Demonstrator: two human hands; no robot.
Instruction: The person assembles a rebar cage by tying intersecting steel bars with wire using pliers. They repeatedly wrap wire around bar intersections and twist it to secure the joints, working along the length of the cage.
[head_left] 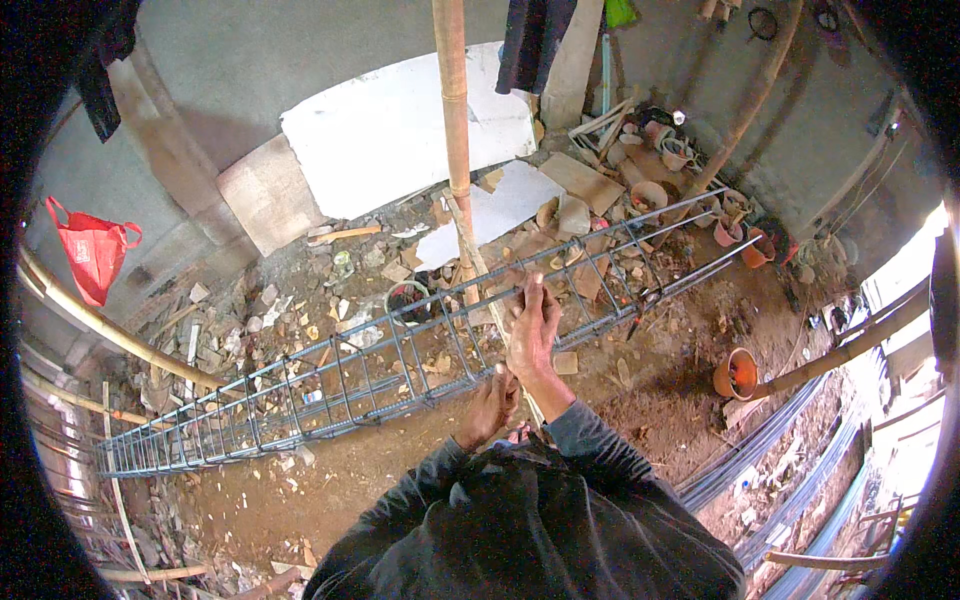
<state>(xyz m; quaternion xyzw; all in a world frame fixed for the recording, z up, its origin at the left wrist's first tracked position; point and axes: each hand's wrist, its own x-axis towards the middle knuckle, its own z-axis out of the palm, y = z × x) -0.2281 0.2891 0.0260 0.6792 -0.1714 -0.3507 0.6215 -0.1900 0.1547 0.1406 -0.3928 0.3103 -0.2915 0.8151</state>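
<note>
Gripping rebar cage, both hands outstretched.

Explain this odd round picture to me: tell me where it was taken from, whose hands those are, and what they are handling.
The picture comes from a wide camera worn on a person's head, looking down, so straight edges bend. Both arms entering from below are that person's own. The right hand reaches up and grips a bar of the long steel rod cage, which stretches across the dirt ground. The left hand is at the cage's near bar; its fingers look curled, though whether they grip is unclear. Rubble, clay pots and a bamboo pole lie around. A red bag hangs left.
</note>
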